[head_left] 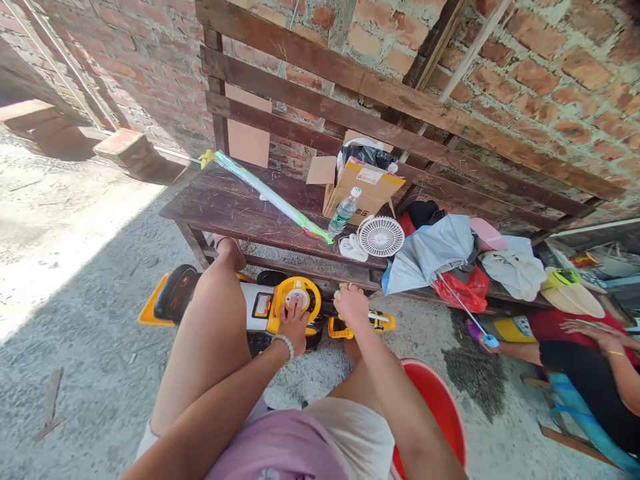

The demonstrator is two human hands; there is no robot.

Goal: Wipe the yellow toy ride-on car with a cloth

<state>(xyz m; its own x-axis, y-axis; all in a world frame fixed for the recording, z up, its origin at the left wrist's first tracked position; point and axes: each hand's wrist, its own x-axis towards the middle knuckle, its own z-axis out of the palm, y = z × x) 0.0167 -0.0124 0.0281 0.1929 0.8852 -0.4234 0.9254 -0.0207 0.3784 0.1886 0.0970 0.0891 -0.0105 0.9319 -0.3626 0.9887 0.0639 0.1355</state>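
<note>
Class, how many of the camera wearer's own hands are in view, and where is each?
2. The left hand lies on the yellow steering wheel; the right hand is by a yellow plastic part, its grip unclear.

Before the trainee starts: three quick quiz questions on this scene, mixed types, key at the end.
1. True or false: the left hand is on the yellow steering wheel.
2. Fill in: a clear, capped ____ stands on the bench in front of the cardboard box.
3. Which wrist wears the beaded bracelet? A) right B) left

Key: 1. True. 2. Bottle. 3. B.
</note>
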